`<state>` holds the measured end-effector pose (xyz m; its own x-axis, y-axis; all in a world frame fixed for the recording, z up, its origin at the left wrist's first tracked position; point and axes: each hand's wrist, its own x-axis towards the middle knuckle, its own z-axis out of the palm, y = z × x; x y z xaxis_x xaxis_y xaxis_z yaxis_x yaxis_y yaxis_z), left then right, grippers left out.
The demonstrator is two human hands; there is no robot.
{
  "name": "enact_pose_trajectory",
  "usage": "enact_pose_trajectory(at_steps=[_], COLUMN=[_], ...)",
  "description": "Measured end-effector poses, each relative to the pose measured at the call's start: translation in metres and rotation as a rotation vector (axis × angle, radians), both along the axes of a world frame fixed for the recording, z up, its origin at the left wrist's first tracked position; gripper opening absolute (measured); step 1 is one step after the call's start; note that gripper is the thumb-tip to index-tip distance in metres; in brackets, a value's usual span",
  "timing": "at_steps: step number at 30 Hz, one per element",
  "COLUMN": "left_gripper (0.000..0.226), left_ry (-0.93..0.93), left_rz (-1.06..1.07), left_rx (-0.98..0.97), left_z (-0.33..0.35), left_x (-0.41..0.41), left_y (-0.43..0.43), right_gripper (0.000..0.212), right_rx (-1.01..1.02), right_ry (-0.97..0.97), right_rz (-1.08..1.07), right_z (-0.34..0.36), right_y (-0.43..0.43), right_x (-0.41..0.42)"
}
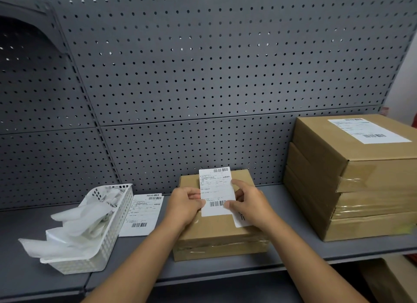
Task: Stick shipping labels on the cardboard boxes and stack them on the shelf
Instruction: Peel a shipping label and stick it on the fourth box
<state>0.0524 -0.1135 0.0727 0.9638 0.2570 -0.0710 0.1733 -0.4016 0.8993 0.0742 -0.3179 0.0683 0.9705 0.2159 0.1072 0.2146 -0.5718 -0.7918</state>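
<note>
The shipping label (215, 189) carries a barcode at its top and another near its bottom; the small print is too fine to read. The left hand (184, 203) pinches its left edge and the right hand (250, 203) its right edge, just above a cardboard box (216, 232) lying on the shelf (293, 212).

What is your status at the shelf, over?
Left hand and right hand both pinching the shipping label. Label over the small box, not yet flat. Labelled stack to the right, apart; nothing blocking.
</note>
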Motion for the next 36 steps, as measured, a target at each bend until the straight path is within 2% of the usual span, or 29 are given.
enact_pose_trajectory(at_steps=[6,15,18,19,22,25,29,33,36], left_gripper=[0.021,0.024,0.020,0.022,0.057,0.066,0.059,0.027,0.030], left_ry=[-0.049,-0.077,-0.072,-0.070,-0.068,-0.079,-0.088,-0.167,-0.197], left_rz=[-0.012,-0.035,-0.038,-0.036,-0.019,-0.015,-0.011,-0.017,-0.058], left_rx=[0.124,0.193,0.217,0.221,0.193,0.203,0.217,0.338,0.443], left_z=[0.000,0.000,-0.001,-0.001,0.000,0.000,-0.002,-0.016,-0.029], left_x=[-0.005,-0.010,-0.009,-0.008,-0.008,-0.010,-0.011,-0.011,-0.011], left_y=[-0.006,-0.006,-0.005,-0.006,-0.007,-0.008,-0.007,-0.006,-0.012], right_gripper=[0.071,0.077,0.105,0.105,0.087,0.079,0.071,0.056,0.038], right_rx=[-0.038,-0.005,-0.035,-0.036,-0.036,-0.147,-0.330,-0.295,-0.295], right_ry=[-0.042,-0.043,-0.030,-0.027,-0.058,-0.083,-0.159,-0.124,-0.133], right_rz=[0.034,-0.007,-0.053,-0.051,-0.027,-0.079,-0.185,-0.189,-0.197], right_z=[0.001,-0.013,-0.014,-0.015,-0.017,-0.019,-0.022,-0.025,-0.024], right_y=[0.004,0.006,0.007,0.006,0.005,0.007,0.010,0.006,0.006], right_x=[-0.005,0.000,-0.001,0.000,0.000,-0.003,-0.011,-0.011,-0.006])
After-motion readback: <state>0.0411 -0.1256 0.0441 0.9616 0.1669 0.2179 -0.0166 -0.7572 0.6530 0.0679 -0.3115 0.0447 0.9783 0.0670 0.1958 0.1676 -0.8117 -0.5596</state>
